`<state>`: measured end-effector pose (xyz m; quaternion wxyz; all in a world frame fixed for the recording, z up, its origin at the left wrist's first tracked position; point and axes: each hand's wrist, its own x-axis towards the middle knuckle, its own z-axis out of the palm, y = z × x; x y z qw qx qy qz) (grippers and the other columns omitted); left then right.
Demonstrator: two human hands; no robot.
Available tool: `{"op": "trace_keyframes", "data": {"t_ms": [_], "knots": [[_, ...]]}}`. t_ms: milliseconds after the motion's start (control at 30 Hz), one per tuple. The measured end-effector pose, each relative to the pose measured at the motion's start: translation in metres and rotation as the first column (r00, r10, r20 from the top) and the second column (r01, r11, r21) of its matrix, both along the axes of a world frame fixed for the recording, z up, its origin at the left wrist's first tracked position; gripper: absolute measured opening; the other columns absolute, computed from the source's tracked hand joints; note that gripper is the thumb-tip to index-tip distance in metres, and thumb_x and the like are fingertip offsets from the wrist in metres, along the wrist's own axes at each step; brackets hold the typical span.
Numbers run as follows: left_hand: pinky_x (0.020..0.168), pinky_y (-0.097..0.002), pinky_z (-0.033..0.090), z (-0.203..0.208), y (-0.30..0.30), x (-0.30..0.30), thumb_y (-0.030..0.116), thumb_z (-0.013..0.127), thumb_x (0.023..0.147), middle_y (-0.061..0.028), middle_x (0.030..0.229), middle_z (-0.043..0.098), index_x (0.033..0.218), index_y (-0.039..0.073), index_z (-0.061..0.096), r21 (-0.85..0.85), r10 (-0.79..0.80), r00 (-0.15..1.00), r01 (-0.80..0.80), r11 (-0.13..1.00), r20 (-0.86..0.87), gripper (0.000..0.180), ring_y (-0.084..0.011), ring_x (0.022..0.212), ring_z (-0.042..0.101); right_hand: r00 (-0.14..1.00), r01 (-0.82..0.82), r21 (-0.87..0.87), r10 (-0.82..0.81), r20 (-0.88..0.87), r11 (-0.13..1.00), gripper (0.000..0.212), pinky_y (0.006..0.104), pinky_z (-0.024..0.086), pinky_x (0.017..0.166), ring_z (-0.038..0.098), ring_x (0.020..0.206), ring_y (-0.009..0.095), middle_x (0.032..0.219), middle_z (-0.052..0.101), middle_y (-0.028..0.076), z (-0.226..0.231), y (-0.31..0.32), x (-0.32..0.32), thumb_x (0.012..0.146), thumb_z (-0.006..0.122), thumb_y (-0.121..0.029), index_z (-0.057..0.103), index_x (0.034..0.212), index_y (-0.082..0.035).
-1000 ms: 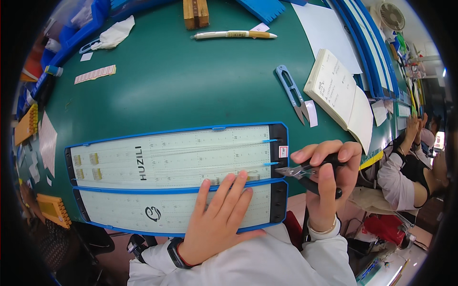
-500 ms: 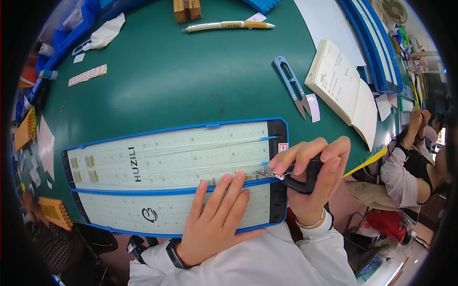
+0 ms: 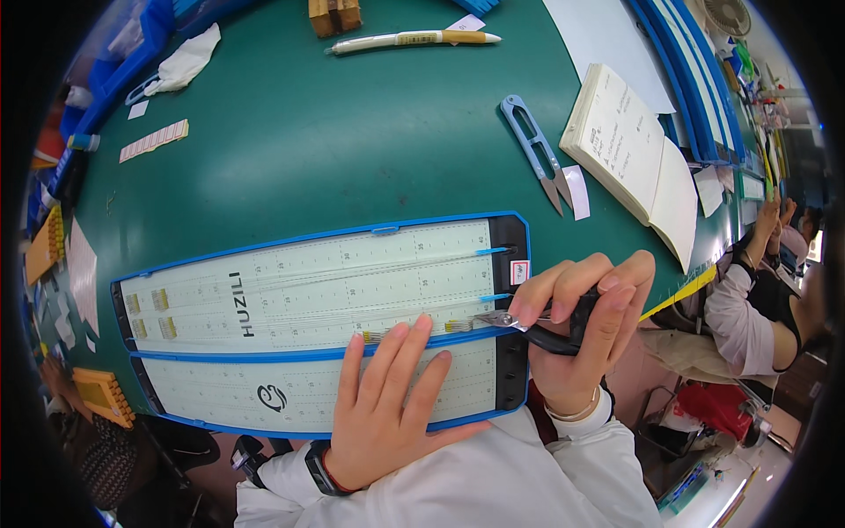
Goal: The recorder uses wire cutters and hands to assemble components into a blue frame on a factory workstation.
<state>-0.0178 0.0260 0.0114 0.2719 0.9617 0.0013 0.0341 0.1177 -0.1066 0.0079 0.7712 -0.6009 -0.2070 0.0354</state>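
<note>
Pliers sit clenched in the right grip, tips over the open blue-rimmed case, while the left grip, released, lies palm-down across its panels.

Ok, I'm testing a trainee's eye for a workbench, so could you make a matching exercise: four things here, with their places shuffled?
1. black-handled pliers
2. blue snips
3. pen
4. left hand

A. beside the open notebook
B. spread across both panels of the blue-rimmed case
C. in the right hand
D. near the wooden block

Pairs: 1-C, 2-A, 3-D, 4-B
</note>
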Motion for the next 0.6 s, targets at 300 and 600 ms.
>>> {"op": "trace_keyframes", "data": {"t_ms": [300, 600], "knots": [[0.107, -0.0521, 0.026, 0.0007, -0.0001, 0.0, 0.065, 0.074, 0.06, -0.016, 0.132, 0.051, 0.116, 0.008, 0.048, 0.037, -0.023, 1.0, 0.023, 0.999, -0.009, 0.084, -0.0308, 0.123, 0.047, 1.0, 0.004, 0.056, -0.004, 0.014, 0.998, 0.018, 0.0292, 0.048, 0.054, 0.057, 0.056, 0.019, 0.07, 0.048, 0.011, -0.0026, 0.0003, 0.0001, 0.1, 0.037, -0.021, 0.028, 0.096, -0.006], [0.107, -0.0475, 0.028, 0.0009, -0.0003, 0.0005, 0.064, 0.074, 0.061, -0.016, 0.131, 0.052, 0.114, 0.007, 0.05, 0.059, -0.036, 0.999, 0.036, 0.998, -0.001, 0.081, -0.031, 0.123, 0.047, 1.0, -0.018, 0.023, 0.018, -0.006, 1.0, 0.018, 0.0261, 0.046, 0.053, 0.059, 0.058, 0.02, 0.071, 0.049, 0.011, -0.0021, -0.0007, -0.0005, 0.1, 0.036, -0.022, 0.027, 0.096, -0.007]]}}
